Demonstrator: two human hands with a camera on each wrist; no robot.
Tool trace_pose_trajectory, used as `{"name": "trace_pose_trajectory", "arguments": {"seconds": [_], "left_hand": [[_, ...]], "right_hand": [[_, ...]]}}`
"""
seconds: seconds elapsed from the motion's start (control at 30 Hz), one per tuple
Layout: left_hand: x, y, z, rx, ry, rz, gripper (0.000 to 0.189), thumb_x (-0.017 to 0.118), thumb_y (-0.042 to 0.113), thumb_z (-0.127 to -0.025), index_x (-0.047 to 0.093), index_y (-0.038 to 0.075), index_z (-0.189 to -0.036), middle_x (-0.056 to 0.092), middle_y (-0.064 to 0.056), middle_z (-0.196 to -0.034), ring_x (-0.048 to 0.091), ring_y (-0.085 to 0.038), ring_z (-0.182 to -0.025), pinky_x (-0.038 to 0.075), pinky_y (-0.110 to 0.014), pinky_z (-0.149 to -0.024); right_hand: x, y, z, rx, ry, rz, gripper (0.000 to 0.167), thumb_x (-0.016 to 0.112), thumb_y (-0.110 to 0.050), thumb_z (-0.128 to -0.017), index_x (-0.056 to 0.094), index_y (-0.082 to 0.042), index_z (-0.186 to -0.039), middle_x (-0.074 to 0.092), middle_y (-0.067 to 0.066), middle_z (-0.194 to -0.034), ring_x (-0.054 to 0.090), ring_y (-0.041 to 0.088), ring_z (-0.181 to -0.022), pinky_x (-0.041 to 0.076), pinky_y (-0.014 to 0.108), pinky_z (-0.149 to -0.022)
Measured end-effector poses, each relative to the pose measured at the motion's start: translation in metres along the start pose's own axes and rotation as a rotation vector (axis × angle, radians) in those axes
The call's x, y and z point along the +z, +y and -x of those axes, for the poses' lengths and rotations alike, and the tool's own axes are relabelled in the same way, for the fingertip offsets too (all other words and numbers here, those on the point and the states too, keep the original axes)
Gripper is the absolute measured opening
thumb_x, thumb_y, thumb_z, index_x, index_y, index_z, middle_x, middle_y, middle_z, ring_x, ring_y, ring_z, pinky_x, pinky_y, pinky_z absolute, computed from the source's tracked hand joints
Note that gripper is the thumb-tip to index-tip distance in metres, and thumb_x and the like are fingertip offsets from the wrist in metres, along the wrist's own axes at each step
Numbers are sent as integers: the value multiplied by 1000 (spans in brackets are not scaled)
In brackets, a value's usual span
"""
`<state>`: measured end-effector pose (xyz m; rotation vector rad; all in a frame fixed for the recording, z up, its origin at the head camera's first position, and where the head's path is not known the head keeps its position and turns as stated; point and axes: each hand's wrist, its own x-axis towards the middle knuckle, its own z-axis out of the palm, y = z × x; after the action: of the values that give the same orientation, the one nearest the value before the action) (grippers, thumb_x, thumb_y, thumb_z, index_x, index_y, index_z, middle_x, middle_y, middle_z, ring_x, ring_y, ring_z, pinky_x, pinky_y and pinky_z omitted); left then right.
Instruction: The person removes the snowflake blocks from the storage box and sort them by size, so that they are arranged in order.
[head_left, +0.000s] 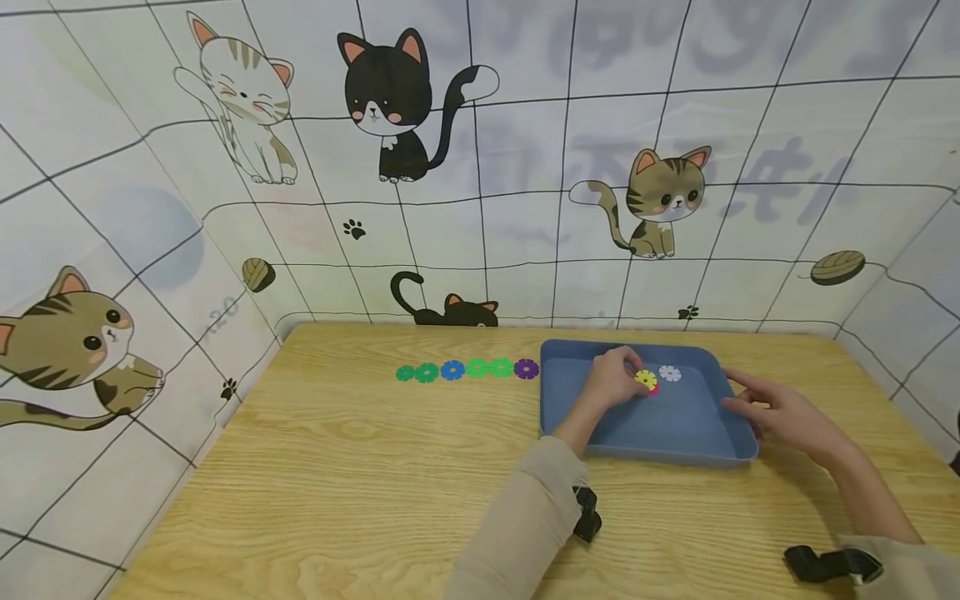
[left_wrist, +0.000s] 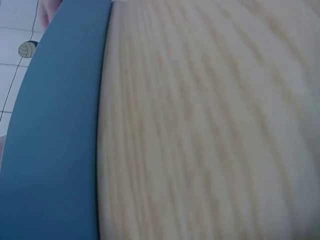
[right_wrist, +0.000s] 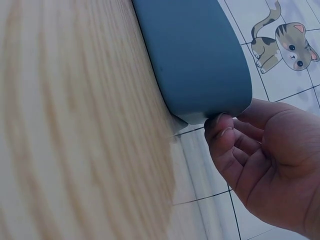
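Observation:
My left hand [head_left: 613,379] reaches into the blue tray [head_left: 637,429], thumb and fingers pinching a yellow snowflake disc [head_left: 645,378]. A pink disc [head_left: 656,388] peeks out from under the yellow one. Just right of them, a white snowflake disc [head_left: 670,373] lies on the tray floor. At the tray's right side, my right hand [head_left: 783,417] grips the rim; the right wrist view shows its curled fingers [right_wrist: 220,132] against the outer wall. In the left wrist view the tray's front wall [left_wrist: 60,125] hides most of the left hand.
Left of the tray, a row of discs runs along the back of the wooden table [head_left: 337,467]: green ones [head_left: 427,372], a blue one [head_left: 453,370] and a purple one [head_left: 527,368] close by the tray wall. Cat-printed sheeting [head_left: 517,167] stands behind the table.

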<state>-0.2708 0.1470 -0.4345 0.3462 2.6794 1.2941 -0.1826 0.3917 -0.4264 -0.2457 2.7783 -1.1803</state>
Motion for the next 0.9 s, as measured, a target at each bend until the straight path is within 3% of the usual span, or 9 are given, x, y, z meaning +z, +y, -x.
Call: {"name": "trace_pose_trajectory", "arguments": {"seconds": [0.23,0.5,0.7,0.9], "left_hand": [[-11,-5,1,-9,-28,89,15,83,12,-85,68,13,-81,65,6,-74,55,-6,-64,44,-21,-59],[-25,-15,5,19,-39,221,9,77,6,-90,69,7,-87,63,4,-72,66,-13,-61,49,-21,-56],[-44,-22,13,78,-83,289,4,72,4,-93,68,3,-94,63,1,-75,72,-23,-72,54,-23,-60],[-68,-26,22,171,-105,252,6,69,10,-97,66,6,-100,65,3,-79,72,-26,-82,49,-21,-61]], "right_hand": [[0,-3,2,-1,4,-4,63,56,-26,-106,30,5,-154,57,8,-88,53,20,-58,44,32,-53],[-1,-4,1,-9,2,-21,65,57,-27,-105,29,4,-155,58,9,-89,53,20,-58,45,32,-54],[0,-2,1,-20,2,-29,64,57,-26,-105,29,4,-155,58,9,-88,53,21,-58,44,32,-53],[0,0,1,-21,3,-33,64,56,-26,-106,28,5,-155,58,9,-89,53,22,-57,45,33,-54]]}}
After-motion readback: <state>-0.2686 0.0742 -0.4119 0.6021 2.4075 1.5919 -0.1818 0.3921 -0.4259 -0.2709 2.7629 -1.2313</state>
